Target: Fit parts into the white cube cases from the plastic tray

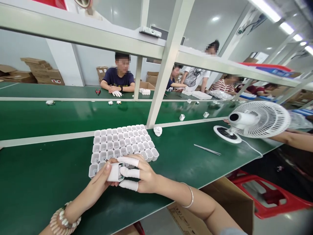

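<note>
A small white plastic housing (114, 173) lies on its side between my hands, its open end turned to the right. My left hand (104, 178) is closed round it, thumb on top. White finger cots cover several fingers of my right hand (139, 173), which press at the housing's open end, where a bit of something greenish shows inside. I cannot make out what the right fingertips hold there. Just beyond my hands, rows of similar white open-topped housings (116, 144) stand close together on the green bench; my hands hide part of the nearest row.
Tweezers (207, 149) and a white fan (259, 119) are on the bench to the right. A crumpled white item (157, 131) sits by the shelf post (162, 78). Past it runs a green belt (73, 114) with scattered small parts. Several people work opposite. A cardboard box (227, 202) stands below.
</note>
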### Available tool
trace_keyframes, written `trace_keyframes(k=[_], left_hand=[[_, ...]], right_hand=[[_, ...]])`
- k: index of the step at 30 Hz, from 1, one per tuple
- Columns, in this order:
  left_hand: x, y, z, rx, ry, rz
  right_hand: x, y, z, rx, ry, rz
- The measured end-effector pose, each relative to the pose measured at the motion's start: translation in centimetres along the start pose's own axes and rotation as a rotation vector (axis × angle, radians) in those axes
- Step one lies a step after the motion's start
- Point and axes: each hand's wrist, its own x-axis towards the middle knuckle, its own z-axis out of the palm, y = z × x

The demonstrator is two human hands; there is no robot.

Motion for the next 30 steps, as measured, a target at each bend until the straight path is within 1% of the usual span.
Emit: trace_keyframes(k=[4, 7, 10, 11, 12, 14, 15, 17, 19, 20, 22, 23, 25, 28, 30], left_hand=[[0.2, -0.1, 1.0, -0.023, -0.03, -0.036], [0.6, 0.1, 1.1, 0.024, -0.085, -0.036], [1.2, 1.2, 0.3, 0.102, -0.16, 0.04], [1.3, 1.9, -0.2, 0.12, -0.153, 0.08], [1.5, 2.8, -0.9, 0.131, -0.118, 0.125], [1.7, 4.7, -2.6, 0.137, 0.024, 0.224], [1.8, 5.5, -3.6, 0.133, 0.113, 0.275], [2.1, 6.7, -5.8, 0.126, 0.294, 0.363], [2.6, 7.0, -8.1, 0.117, 0.474, 0.411], [3.0, 6.7, -9.2, 0.104, 0.557, 0.426], [3.7, 5.9, -11.0, 0.078, 0.683, 0.46], [4.0, 5.4, -11.6, 0.072, 0.715, 0.469], [4.5, 4.6, -12.5, 0.065, 0.741, 0.479], [4.8, 4.2, -12.9, 0.075, 0.727, 0.467], [4.9, 4.1, -12.9, 0.103, 0.705, 0.457]], right_hand=[[0.0, 0.0, 0.5, -0.01, 0.071, -0.012], [0.0, -0.3, 0.5, 0.025, 0.085, 0.038], [1.0, -0.5, -0.7, 0.075, 0.067, 0.159], [1.7, -0.2, -1.3, 0.08, 0.063, 0.207], [2.6, 0.4, -2.0, 0.072, 0.053, 0.254], [4.9, 2.9, -3.3, 0.01, -0.022, 0.321], [6.2, 4.7, -3.7, -0.036, -0.089, 0.352], [8.7, 9.4, -4.0, -0.158, -0.255, 0.448], [10.7, 14.3, -3.4, -0.311, -0.451, 0.651], [11.3, 16.4, -3.0, -0.371, -0.515, 0.775], [11.8, 19.7, -2.1, -0.403, -0.54, 0.857], [11.7, 20.8, -1.7, -0.41, -0.541, 0.88], [11.3, 22.1, -1.1, -0.407, -0.538, 0.899], [10.6, 22.8, -0.8, -0.389, -0.522, 0.911], [10.6, 22.9, -1.1, -0.378, -0.489, 0.91]])
